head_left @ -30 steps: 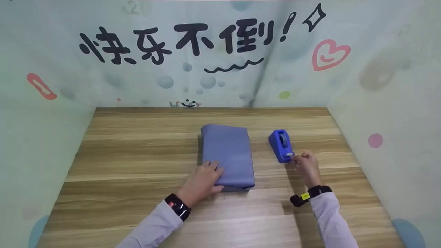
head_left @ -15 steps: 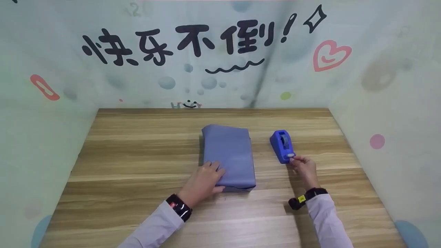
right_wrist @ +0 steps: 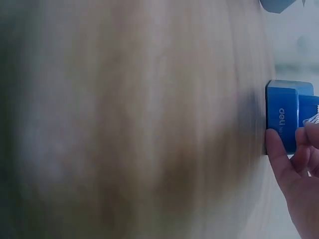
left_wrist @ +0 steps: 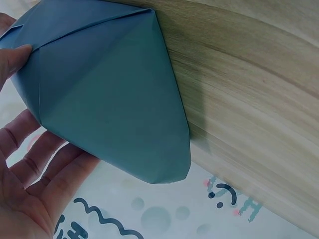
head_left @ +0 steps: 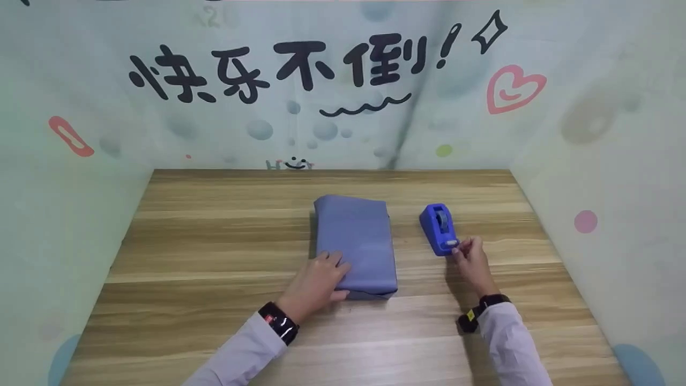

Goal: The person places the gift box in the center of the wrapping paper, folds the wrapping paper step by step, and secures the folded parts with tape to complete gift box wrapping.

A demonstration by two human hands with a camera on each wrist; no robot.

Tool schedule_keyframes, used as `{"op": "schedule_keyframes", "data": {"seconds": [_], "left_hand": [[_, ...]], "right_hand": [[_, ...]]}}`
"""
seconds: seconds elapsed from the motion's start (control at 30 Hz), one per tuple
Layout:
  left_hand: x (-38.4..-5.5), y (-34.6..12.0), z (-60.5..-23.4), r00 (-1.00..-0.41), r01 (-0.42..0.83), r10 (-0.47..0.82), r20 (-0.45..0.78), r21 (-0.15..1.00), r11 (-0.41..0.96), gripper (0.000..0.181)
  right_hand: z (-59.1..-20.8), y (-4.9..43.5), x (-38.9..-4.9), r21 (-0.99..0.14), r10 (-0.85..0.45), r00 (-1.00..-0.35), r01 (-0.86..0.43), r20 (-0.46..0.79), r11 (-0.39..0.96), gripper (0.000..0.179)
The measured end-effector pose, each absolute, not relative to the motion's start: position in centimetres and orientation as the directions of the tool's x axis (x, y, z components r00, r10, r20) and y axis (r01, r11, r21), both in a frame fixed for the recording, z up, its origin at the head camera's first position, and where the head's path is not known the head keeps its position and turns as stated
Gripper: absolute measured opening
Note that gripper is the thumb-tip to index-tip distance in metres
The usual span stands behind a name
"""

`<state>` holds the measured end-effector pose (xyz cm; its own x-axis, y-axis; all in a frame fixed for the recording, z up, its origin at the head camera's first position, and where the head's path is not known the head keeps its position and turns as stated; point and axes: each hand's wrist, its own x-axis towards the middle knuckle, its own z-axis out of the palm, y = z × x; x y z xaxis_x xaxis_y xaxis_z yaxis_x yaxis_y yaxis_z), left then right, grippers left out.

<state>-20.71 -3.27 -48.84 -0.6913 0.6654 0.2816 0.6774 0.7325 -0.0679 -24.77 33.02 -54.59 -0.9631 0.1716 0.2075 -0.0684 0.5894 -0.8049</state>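
Observation:
In the head view, a box-shaped package (head_left: pixel 359 241) wrapped in blue-grey paper lies mid-table. My left hand (head_left: pixel 316 281) holds its near left corner, fingers over the top and thumb at the near end. The left wrist view shows the thumb (left_wrist: pixel 17 59) pressing the folded paper flap (left_wrist: pixel 60 25). To the right, a blue tape dispenser (head_left: pixel 437 229) stands with its cutter end toward me. My right hand (head_left: pixel 474 265) is at that end, fingertips pinching the clear tape (right_wrist: pixel 313 118) by the cutter. One digit touches the dispenser's front in the right wrist view.
The wood-grain table (head_left: pixel 214 225) is bounded by a printed backdrop (head_left: pixel 343 128) at the back and both sides. A grey-white sleeve (head_left: pixel 236 348) covers each forearm, and each wrist wears a black strap (head_left: pixel 277 323).
My right hand has drawn in at the dispenser's cutter end and its wrist has turned slightly. The left hand, package and dispenser stay in place; the head view has shifted a little.

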Motion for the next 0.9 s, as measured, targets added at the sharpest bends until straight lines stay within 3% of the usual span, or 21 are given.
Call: {"op": "schedule_keyframes", "data": {"seconds": [0.33, 0.43, 0.67, 0.9], "left_hand": [[-20.66, -3.25, -48.94, -0.691, 0.679, 0.665, 0.284, -0.062, 0.732, 0.048], [-20.64, -3.24, -49.00, -0.690, 0.679, 0.668, 0.279, -0.070, 0.731, 0.050], [-20.71, -3.10, -49.08, -0.683, 0.685, 0.671, 0.288, -0.067, 0.726, 0.050], [-20.63, -3.25, -49.09, -0.684, 0.686, 0.663, 0.304, -0.043, 0.727, 0.047]], "right_hand": [[-54.35, 33.59, -25.11, -0.628, 0.011, -0.940, -0.219, 0.340, 0.747, 0.020], [-54.24, 33.58, -25.08, -0.645, 0.032, -0.949, -0.187, 0.313, 0.741, 0.020], [-53.97, 32.92, -25.20, -0.683, 0.193, -0.968, 0.030, 0.164, 0.730, 0.028], [-54.52, 33.00, -25.48, -0.627, 0.133, -0.958, -0.059, 0.255, 0.776, 0.021]]}}
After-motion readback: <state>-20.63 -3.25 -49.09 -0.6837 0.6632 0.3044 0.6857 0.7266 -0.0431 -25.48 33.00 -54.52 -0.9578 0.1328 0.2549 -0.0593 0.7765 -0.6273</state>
